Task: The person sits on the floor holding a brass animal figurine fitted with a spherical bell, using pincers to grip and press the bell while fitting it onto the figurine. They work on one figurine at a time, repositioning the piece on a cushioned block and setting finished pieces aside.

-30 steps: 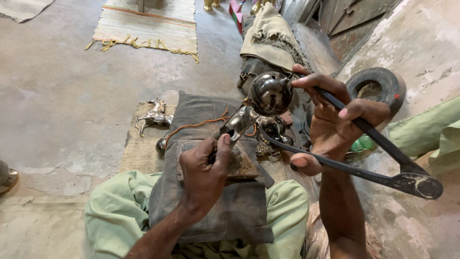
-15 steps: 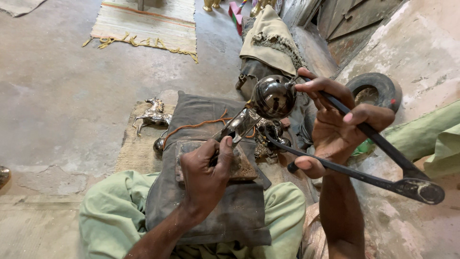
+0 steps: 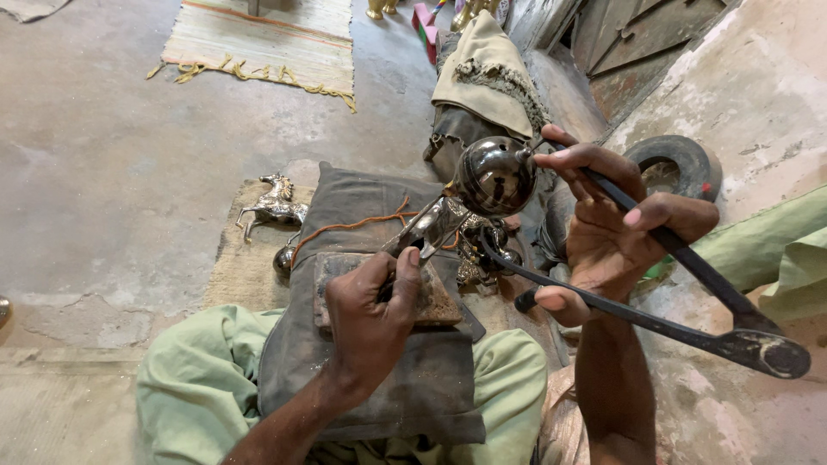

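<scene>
My right hand (image 3: 616, 228) grips a pair of long black tongs (image 3: 689, 319) whose jaws clasp a shiny round metal piece (image 3: 495, 175) held up above my lap. My left hand (image 3: 372, 314) is closed on a slim metal tool (image 3: 426, 232) whose tip points up to the underside of the round piece. That hand rests over a worn wooden block (image 3: 431, 301) lying on a dark grey cloth pad (image 3: 353, 215) across my knees. Small ornate brass parts (image 3: 478, 258) lie under the round piece.
A small shiny metal horse figure (image 3: 274, 204) stands on a mat at the left of the pad. A black rubber tyre (image 3: 676, 164) lies at the right by the wall. A fringed rug (image 3: 267, 43) and a cloth-draped bundle (image 3: 482, 77) sit farther off on the concrete floor.
The round piece in the tongs has shifted slightly and my left hand has edged the tool closer under it. Otherwise the view has only swayed a little.
</scene>
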Demonstrator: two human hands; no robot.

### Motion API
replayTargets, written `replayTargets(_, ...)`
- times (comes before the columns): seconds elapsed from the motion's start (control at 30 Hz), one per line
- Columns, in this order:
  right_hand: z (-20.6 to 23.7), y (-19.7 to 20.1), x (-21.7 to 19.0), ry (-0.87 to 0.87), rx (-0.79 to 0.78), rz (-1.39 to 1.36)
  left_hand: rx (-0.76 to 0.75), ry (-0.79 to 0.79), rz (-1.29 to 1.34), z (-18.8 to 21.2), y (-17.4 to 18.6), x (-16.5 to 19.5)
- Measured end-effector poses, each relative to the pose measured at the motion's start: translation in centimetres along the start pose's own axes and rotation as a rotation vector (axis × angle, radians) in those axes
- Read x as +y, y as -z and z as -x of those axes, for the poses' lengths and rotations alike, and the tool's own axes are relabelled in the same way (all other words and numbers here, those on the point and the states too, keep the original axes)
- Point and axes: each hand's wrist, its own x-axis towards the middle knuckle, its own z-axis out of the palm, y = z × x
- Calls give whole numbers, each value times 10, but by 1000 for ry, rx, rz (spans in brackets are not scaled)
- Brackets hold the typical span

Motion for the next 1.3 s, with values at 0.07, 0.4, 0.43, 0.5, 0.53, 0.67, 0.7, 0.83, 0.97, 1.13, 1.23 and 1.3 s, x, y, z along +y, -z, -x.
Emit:
replayTargets(0.07,-1,2,2,-3,-5,9,0,-17,-3,-1,-1,1)
replayTargets(0.4,-4,-7,-7,-43,-124,319,21,-3,-79,-6,-12,3)
replayTargets(0.43,-3,-8,-8,-59,-131,352,23,-28,-88,-7,-13,2)
replayTargets(0.5,-1,-13,-11,-84,-121,399,28,-75,-105,-7,-14,1)
replayTargets(0.53,-1,-16,-11,-95,-104,411,23,-65,-103,-7,-14,1)
replayTargets(0.67,-2,-27,-18,-132,-83,495,14,-68,-90,-9,-13,2)
replayTargets(0.7,-3,-27,-20,-145,-91,511,15,-78,-87,-9,-12,2)
replayTargets(0.83,-11,-22,-24,-145,-162,471,-56,-4,3,-15,-4,-1)
replayTargets(0.97,-20,-14,-23,-102,-228,481,-120,-56,17,-30,11,-18)
replayTargets(1.13,-26,-10,-37,-110,-287,512,-230,-48,50,-71,27,-61)
replayTargets(1.23,-33,-12,-37,-89,-315,498,-219,-134,86,-102,28,-86)
replayTargets(1.3,-38,-15,-36,-79,-315,484,-178,-209,69,-126,24,-98)
